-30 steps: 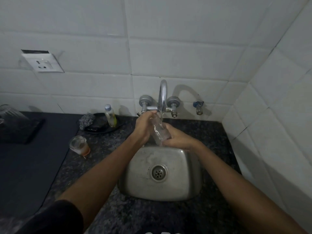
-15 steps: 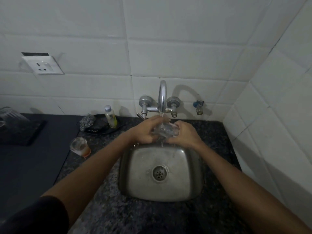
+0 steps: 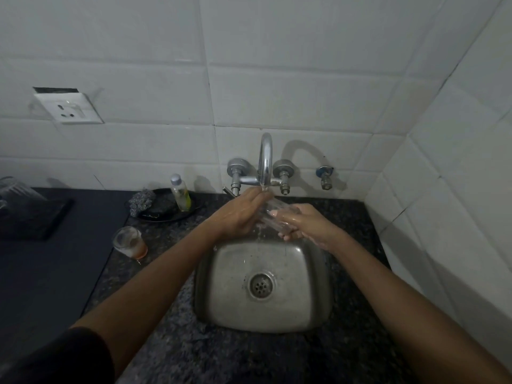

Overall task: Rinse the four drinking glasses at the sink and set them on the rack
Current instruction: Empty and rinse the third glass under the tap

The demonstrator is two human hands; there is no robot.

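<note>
Over the small stainless-steel sink basin [image 3: 277, 314], set in the speckled dark granite counter [image 3: 171, 345] near its back right corner, I hold a clear drinking glass [image 3: 273, 217] tilted on its side under water running from the curved chrome tap [image 3: 265, 159]. My right hand [image 3: 303, 224] has its grip curled round the glass from the right, fingers wrapped over its wall. My left hand [image 3: 239, 214] lies against the glass's other end with fairly straight fingers; how firmly it holds I cannot tell. A second glass with orange residue at its bottom [image 3: 128, 242] stands upright on the counter left of the sink. At the back edge, a round black dish [image 3: 166, 207] carries a steel scrubber [image 3: 141, 202] and a small clear bottle of yellowish liquid [image 3: 180, 193].
</note>
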